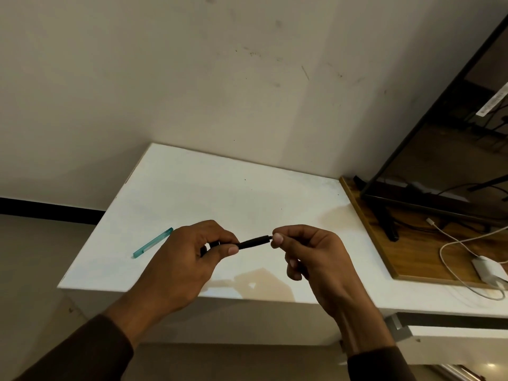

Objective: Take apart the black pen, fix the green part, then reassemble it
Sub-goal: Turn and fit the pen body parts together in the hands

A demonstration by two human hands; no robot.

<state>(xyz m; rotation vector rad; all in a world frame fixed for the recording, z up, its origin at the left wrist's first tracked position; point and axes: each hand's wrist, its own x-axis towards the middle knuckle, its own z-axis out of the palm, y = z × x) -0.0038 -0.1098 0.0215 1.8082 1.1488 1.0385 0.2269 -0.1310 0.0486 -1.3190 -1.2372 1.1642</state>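
black pen [253,242] spanning between hands, left hand [187,259] grip closed on barrel, right hand [308,254] pinching its tip

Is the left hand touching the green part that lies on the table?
Apart. The head view shows bare white table between the left hand and the green part.

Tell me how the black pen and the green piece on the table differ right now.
The black pen is held in the air, gripped by the left hand and pinched at its end by the right hand; the green piece lies untouched on the white table, left of both hands. The pen is dark and opaque, the green piece pale and see-through. Both are slim and straight.
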